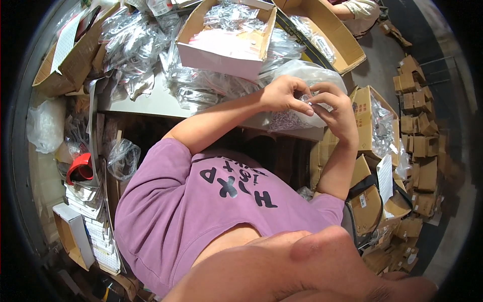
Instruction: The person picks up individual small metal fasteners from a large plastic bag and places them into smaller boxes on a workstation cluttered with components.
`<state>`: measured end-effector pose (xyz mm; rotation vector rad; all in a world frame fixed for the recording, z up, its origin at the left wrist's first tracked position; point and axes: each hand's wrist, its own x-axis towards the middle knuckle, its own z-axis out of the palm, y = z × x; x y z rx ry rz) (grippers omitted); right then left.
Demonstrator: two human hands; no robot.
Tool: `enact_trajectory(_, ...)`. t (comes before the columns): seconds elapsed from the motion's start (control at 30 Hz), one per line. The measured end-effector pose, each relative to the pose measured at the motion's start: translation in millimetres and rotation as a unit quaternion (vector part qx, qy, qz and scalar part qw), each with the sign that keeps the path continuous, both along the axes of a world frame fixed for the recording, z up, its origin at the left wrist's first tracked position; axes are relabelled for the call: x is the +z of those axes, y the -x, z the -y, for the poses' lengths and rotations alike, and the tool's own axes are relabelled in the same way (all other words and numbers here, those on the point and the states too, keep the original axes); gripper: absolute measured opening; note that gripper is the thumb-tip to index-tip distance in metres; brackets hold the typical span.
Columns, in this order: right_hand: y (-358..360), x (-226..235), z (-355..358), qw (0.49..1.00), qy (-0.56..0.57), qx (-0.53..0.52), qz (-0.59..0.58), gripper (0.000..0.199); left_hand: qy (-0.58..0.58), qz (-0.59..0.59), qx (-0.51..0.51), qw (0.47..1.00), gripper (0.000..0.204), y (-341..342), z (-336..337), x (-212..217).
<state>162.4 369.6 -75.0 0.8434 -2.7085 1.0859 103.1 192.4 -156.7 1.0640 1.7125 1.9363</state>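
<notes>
Near the table's right front corner, my left hand [288, 95] and my right hand [336, 108] meet with fingers curled and thumbs in. Between their fingertips is a small shiny, clear bit, too small to name. Just below them, a clear plastic bag of many small metallic pieces, like screws [287, 121], lies at the table edge. Behind my hands spreads a large translucent plastic bag [309, 72], partly covered by my fingers.
Heaps of clear packets [133, 50] cover the table [133, 104] around a white-sided box [221, 59]. A long cardboard box [347, 55] stands far right, near another person's sleeve [361, 11]. Beside my right arm, an open carton [363, 118] holds bagged parts. More cartons [425, 173] are stacked beyond.
</notes>
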Motion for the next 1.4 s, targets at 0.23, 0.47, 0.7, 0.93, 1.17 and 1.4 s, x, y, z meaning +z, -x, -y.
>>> enact_trajectory(0.23, -1, 9, -1, 0.997, 0.005, -0.042, -0.065, 0.015, -0.010, 0.009, 0.078, 0.997, 0.039, -9, 1, 10)
enact_trajectory(0.47, -7, 6, 0, 0.994, 0.075, -0.082, -0.012, 0.016, -0.048, -0.052, 0.118, 0.991, 0.021, -16, 3, 18)
enact_trajectory(0.7, -10, 2, 2, 0.988, 0.101, -0.121, -0.005, 0.014, -0.045, -0.167, 0.183, 0.968, 0.015, -19, 4, 26)
enact_trajectory(0.93, -18, 13, 12, 0.994, -0.008, -0.100, -0.051, 0.010, -0.003, -0.298, 0.235, 0.925, 0.011, -26, 6, 35)
enact_trajectory(1.17, -19, 12, 22, 0.992, 0.039, -0.065, -0.097, 0.005, -0.006, -0.329, 0.239, 0.914, 0.010, -32, 22, 60)
enact_trajectory(1.4, 0, -16, 4, 0.986, 0.103, -0.131, 0.001, 0.012, 0.106, -0.435, 0.324, 0.833, 0.012, 26, 71, 121)
